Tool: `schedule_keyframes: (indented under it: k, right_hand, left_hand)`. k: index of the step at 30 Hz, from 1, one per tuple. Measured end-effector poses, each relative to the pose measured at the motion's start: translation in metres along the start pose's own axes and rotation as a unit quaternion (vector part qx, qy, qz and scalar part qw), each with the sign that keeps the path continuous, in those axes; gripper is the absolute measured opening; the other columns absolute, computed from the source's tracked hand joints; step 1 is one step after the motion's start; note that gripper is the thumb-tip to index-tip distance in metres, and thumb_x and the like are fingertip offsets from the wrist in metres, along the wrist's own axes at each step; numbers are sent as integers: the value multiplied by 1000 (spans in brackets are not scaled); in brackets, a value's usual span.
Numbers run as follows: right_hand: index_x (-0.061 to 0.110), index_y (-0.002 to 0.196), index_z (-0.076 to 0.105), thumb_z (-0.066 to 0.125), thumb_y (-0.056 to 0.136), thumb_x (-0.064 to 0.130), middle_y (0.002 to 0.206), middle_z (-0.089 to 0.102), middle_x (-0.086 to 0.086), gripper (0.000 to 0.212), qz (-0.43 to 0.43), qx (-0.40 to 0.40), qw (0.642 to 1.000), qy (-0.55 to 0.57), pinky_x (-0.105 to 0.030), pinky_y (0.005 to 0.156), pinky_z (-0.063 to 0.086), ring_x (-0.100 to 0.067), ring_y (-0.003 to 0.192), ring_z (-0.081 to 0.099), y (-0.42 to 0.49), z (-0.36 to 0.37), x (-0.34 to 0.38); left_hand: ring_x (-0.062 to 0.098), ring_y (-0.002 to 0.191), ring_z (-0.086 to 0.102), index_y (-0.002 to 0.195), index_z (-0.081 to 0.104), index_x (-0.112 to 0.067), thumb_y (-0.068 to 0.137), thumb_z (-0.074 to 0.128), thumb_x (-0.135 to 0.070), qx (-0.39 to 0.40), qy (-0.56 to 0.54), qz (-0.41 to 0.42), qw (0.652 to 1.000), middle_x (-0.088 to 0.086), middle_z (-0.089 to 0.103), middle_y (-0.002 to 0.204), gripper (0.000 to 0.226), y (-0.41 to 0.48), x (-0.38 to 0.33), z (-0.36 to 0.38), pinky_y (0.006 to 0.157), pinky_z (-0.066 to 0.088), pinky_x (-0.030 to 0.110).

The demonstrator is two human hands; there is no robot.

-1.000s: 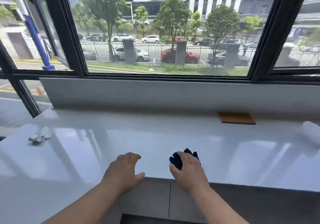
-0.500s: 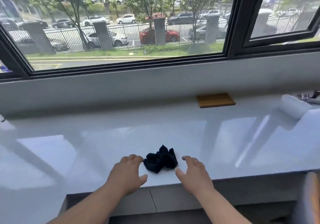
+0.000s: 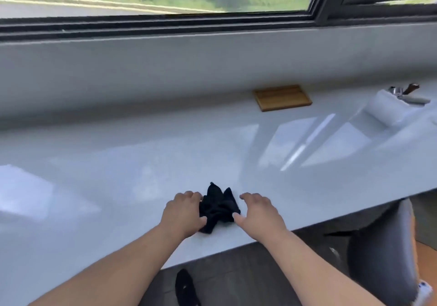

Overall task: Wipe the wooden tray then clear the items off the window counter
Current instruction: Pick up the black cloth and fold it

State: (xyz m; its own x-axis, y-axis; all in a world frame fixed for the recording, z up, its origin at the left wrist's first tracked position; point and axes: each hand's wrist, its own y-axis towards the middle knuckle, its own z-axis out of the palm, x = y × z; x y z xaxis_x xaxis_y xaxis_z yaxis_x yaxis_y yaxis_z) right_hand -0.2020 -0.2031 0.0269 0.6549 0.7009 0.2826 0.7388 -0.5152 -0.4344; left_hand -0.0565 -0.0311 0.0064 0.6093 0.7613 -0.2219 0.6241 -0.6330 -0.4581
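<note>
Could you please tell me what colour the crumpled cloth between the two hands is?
The cloth is very dark, black or deep navy, seen in the head view.

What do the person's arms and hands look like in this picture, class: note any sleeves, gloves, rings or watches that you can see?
Both forearms are bare up to the frame's edge: no sleeve shows. The left hand and the right hand wear no gloves. No ring, watch or bracelet shows on the fingers or wrists, and no marking is visible. The picture is slightly blurred, so fine details such as the nails cannot be judged.

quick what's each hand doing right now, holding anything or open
Left hand: open, fingers curled against the dark cloth, not gripping it.
Right hand: open, thumb at the cloth's edge, holding nothing.
</note>
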Motion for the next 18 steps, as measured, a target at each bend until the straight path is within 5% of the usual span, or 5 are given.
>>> schedule_keyframes:
  k: [7,11,14,18]
  right_hand:
    - [26,138,54,56,93,39,127,62,-1,46,56,83,995,-28,-36,87,53,-24,115,57,41,31,18]
    - [23,103,65,52,91,30,101,64,3,18,88,48,995,25,-33,69,52,-20,90,61,57,8,24]
    - [23,79,54,55,86,30,84,62,3,10,100,-11,983,156,-31,57,42,-17,73,57,69,-39,34]
    - [22,86,60,54,80,29,72,73,-10,11,86,-79,928,355,-32,60,51,-19,65,67,76,-118,49]
  left_hand:
    - [21,93,57,97,57,-27,94,51,-32,77,-35,40,996,-7,62,96,9,52,31,7,70,45,35]
    - [7,80,60,91,54,-35,96,52,-43,57,-195,51,978,-14,65,86,9,69,23,-31,60,43,30]
    - [7,78,65,88,57,-39,92,54,-49,-9,-295,58,954,-13,69,85,11,80,5,-87,62,48,31]
    - [13,81,72,90,59,-42,93,57,-49,-92,-402,59,909,-9,74,88,8,93,-13,-166,75,60,41]
